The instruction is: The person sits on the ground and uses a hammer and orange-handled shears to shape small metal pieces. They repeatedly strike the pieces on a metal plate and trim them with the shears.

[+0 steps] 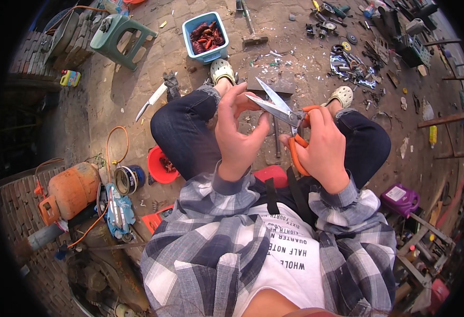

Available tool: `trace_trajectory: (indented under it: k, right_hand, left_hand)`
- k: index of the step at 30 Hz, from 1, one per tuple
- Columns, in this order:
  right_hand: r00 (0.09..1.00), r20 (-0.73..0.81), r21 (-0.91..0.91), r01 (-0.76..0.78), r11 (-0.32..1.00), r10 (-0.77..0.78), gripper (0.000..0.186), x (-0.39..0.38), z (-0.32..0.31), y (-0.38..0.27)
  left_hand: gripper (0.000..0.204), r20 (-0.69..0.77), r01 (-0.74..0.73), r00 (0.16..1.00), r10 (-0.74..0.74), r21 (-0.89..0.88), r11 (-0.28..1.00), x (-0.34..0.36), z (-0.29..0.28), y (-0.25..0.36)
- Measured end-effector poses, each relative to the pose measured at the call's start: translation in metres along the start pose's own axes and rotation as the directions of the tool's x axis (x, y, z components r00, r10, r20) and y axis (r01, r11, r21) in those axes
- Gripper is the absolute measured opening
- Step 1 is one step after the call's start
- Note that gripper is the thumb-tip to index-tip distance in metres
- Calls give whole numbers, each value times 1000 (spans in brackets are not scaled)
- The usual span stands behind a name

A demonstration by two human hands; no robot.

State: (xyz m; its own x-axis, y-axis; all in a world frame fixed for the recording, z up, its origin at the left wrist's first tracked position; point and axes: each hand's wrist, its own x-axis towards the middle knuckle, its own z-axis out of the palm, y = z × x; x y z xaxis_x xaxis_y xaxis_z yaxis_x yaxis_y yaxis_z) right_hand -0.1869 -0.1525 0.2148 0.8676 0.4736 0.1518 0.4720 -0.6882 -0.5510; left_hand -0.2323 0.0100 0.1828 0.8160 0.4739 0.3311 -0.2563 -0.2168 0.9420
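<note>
My right hand point(324, 145) is closed round the orange handles of a pair of scissors point(285, 111). The steel blades stand apart and point up and left, toward my other hand. My left hand point(237, 132) is raised beside the blade tips, its thumb apart from its curved fingers. Nothing shows in it; the fingertips lie partly behind a blade, and whether they touch it I cannot tell. Beyond my left foot is a light blue basin point(186, 39) of dark red crayfish point(206, 38). By my left knee, a red bowl point(154, 168) holds some reddish pieces.
A knife point(152, 101) lies beside a dark glove point(172, 84) on the brick floor. Behind them stands a green stool point(117, 39). An orange gas cylinder point(76, 187) lies at left. Metal parts point(354, 68) are scattered far right, and a purple jug point(401, 199) sits nearer.
</note>
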Motion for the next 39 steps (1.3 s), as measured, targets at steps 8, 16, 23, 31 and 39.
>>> trace_trajectory:
  k: [8,16,23,31,39]
  right_hand:
    - [996,-62,-15,59,998,-60,54,1,-1,2]
    - [1000,-12,-25,23,999,-23,53,2,-2,1]
    - [1000,5,-39,11,999,-11,54,2,-4,0]
    - [1000,18,-63,20,998,-18,53,2,-6,0]
    - [1000,1,-71,31,997,-32,53,4,-6,1]
  left_hand:
    - [63,0,-17,1000,17,41,999,0,0,0]
    - [65,-1,-29,1000,29,67,997,0,-1,-1]
    - [65,7,-40,999,40,83,996,-1,-2,-1]
    - [64,0,-64,998,64,131,989,0,-2,-2]
    - [64,-3,-76,997,78,172,982,0,-1,-3]
